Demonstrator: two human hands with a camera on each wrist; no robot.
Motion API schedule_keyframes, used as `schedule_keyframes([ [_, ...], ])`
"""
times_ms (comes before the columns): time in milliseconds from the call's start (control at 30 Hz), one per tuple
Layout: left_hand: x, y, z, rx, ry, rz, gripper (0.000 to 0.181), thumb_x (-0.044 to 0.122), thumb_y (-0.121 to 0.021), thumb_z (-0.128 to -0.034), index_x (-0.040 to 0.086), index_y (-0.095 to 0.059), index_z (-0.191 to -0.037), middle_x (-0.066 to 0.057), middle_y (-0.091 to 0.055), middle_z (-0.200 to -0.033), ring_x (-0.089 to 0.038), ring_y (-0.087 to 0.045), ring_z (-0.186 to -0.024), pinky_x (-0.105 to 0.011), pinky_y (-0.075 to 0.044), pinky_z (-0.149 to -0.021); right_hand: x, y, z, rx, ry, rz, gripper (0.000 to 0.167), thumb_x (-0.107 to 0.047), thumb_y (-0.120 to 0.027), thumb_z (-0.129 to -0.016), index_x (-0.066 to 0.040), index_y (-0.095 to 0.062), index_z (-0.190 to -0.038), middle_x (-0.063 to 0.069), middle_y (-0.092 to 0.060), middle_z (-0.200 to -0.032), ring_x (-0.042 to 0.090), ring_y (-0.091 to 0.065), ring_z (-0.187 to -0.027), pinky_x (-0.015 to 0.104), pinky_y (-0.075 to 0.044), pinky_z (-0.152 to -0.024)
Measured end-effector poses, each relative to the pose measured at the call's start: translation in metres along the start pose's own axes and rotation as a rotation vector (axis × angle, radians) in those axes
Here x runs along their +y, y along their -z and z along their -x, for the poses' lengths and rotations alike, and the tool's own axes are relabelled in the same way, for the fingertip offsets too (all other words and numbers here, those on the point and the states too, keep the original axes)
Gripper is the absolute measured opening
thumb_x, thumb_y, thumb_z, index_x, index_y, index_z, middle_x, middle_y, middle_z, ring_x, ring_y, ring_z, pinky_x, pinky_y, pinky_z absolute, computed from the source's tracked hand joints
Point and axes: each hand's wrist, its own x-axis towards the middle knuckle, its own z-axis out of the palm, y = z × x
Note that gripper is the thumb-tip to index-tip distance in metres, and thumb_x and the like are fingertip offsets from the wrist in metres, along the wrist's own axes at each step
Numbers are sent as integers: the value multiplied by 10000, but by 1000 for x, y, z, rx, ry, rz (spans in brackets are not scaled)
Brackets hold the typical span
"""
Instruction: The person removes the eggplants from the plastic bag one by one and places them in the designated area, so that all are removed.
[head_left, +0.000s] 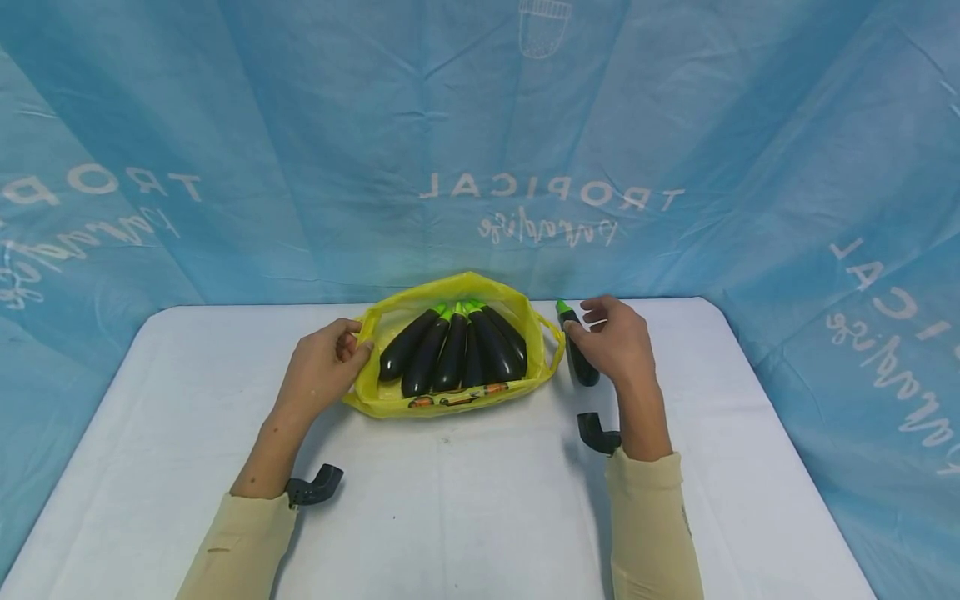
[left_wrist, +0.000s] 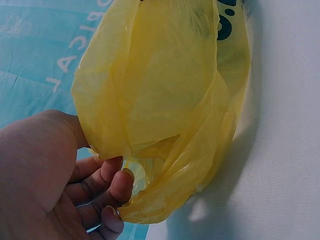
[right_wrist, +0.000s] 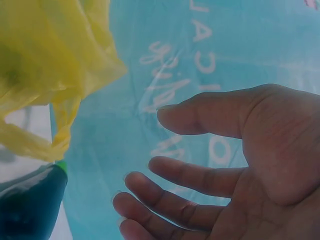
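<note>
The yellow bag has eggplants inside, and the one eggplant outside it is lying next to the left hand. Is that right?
Not quite: the eggplant outside lies next to the right hand, not the left hand. The head view shows this. The yellow plastic bag does have eggplants inside.

Yellow plastic bag (head_left: 390,406): mouth spread open, front printed, left edge held by left hand (head_left: 321,367). Inside, glossy dark eggplants (head_left: 452,354) lie side by side, fanned, green stem ends converging at the back. One lone eggplant (head_left: 582,367), same colouring, lies outside, just right of bag, stem end away; right hand (head_left: 617,337) near it, fingers spread.
</note>
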Motion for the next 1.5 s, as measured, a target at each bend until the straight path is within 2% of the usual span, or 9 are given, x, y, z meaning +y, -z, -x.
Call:
schedule_keyframes([
  [433, 1, 0, 0, 2, -3, -11, 366, 226, -675, -1026, -27, -662, -1290, -95, -651, -891, -250, -581, -775, -383, -495, -711, -12, -1, 10, 4, 64, -42, 464, -277, -708, -998, -55, -638, -1400, 149, -680, -1287, 353, -643, -1214, 541, -548, -957],
  [833, 1, 0, 0, 4, -1, -9, 372, 224, -675, -1025, -29, -662, -1296, -97, -654, -900, -250, -585, -778, -385, -496, -715, -19, -4, 18, 25, 168, -88, 385, -234, -724, -981, -72, -675, -1327, 139, -704, -1210, 318, -702, -1112, 515, -566, -910],
  [1033, 1, 0, 0, 3, 1, -13, 369, 229, -674, -1026, -25, -664, -1293, -91, -649, -885, -247, -579, -768, -383, -489, -709, -24, -8, 22, 29, 222, -124, 359, -199, -734, -974, -60, -689, -1301, 154, -705, -1204, 354, -701, -1094, 507, -564, -919],
  [1200, 1, 0, 0, 1, 1, -13, 365, 230, -676, -1026, -21, -664, -1291, -90, -643, -881, -248, -573, -767, -382, -488, -705, -28, -14, 25, 34, 270, -129, 355, -173, -748, -968, -50, -697, -1297, 148, -713, -1199, 334, -692, -1080, 500, -563, -927],
  [1500, 0, -1, -1, -4, -3, -14, 369, 242, -679, -1028, -21, -663, -1287, -84, -636, -865, -245, -564, -755, -378, -481, -694, -37, -28, 28, 3, 313, -129, 384, -153, -759, -961, -30, -689, -1318, 144, -700, -1231, 335, -703, -1103, 479, -590, -923],
])
